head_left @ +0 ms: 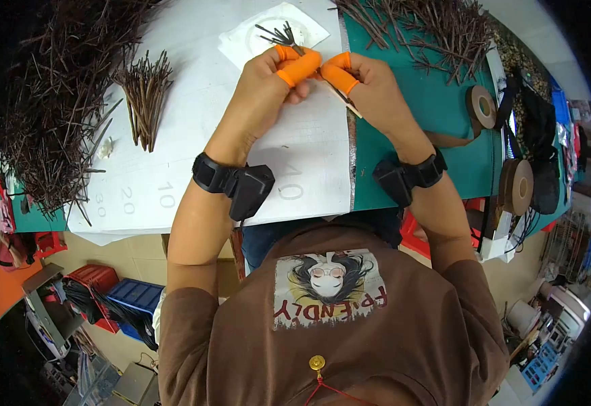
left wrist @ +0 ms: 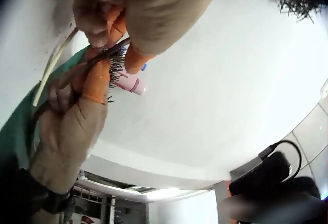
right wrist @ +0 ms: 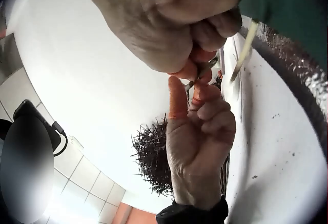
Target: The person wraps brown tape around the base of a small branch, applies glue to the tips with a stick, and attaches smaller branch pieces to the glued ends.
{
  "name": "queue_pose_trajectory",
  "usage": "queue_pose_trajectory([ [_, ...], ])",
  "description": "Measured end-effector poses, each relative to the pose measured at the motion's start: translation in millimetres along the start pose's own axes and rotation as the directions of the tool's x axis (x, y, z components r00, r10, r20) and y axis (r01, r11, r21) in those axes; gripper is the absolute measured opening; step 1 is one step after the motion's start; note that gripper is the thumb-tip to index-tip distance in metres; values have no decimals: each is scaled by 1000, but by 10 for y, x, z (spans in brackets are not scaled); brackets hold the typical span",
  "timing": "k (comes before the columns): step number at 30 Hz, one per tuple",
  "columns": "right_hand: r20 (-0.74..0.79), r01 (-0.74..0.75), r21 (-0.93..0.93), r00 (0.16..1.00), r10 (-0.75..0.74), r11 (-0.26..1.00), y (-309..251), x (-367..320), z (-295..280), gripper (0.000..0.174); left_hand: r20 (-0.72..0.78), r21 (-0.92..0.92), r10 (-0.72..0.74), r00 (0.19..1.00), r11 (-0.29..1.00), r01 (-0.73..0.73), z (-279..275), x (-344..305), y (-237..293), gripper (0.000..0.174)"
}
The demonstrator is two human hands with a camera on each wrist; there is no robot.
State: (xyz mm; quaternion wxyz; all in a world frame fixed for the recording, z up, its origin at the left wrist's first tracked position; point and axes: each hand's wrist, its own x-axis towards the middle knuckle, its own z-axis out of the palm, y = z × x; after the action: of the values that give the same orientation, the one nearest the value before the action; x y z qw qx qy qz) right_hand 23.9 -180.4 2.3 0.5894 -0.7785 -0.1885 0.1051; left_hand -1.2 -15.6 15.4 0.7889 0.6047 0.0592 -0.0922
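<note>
Both hands meet over the white mat. My left hand (head_left: pixel 262 88), with orange finger covers on thumb and finger, pinches a small sprig of dark twigs (head_left: pixel 283 35) whose tips fan out beyond the fingers. Right at its stem, my right hand (head_left: pixel 376 91), also in orange covers, pinches a narrow brown tape (left wrist: pixel 77 73). That strip runs back past the right palm in the left wrist view. A thin pale stick (right wrist: pixel 246 50) pokes out below the right hand. The covered fingertips hide most of the join.
A large heap of dark twigs (head_left: pixel 45 101) lies at left, beside an upright-looking twig bundle (head_left: pixel 145 101). More twigs (head_left: pixel 437 34) lie on the green mat (head_left: pixel 444 101) at back right. Two tape rolls (head_left: pixel 481 107) are at right. A white dish (head_left: pixel 289 30) sits behind the hands.
</note>
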Motion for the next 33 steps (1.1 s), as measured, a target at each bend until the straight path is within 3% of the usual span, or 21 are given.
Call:
queue_pose_trajectory([
  [3, -6, 1, -34, 1000, -2, 999, -1, -4, -4, 18, -87, 200, 44, 995, 980, -26, 29, -21, -9, 20],
  [6, 34, -11, -38, 999, 13, 999, 8, -1, -9, 18, -102, 203, 84, 991, 977, -62, 12, 20, -77, 19],
  [12, 95, -92, 20, 991, 89, 996, -23, 22, -121, 14, -74, 282, 5, 997, 959, 16, -34, 23, -72, 18],
  [27, 145, -61, 66, 988, 51, 996, -10, 12, -163, 12, 60, 185, -125, 990, 976, 112, -65, -21, -18, 12],
  [33, 177, -99, 33, 980, 92, 995, -22, 16, -108, 13, 107, 101, -56, 993, 994, 46, -102, 0, -20, 14],
])
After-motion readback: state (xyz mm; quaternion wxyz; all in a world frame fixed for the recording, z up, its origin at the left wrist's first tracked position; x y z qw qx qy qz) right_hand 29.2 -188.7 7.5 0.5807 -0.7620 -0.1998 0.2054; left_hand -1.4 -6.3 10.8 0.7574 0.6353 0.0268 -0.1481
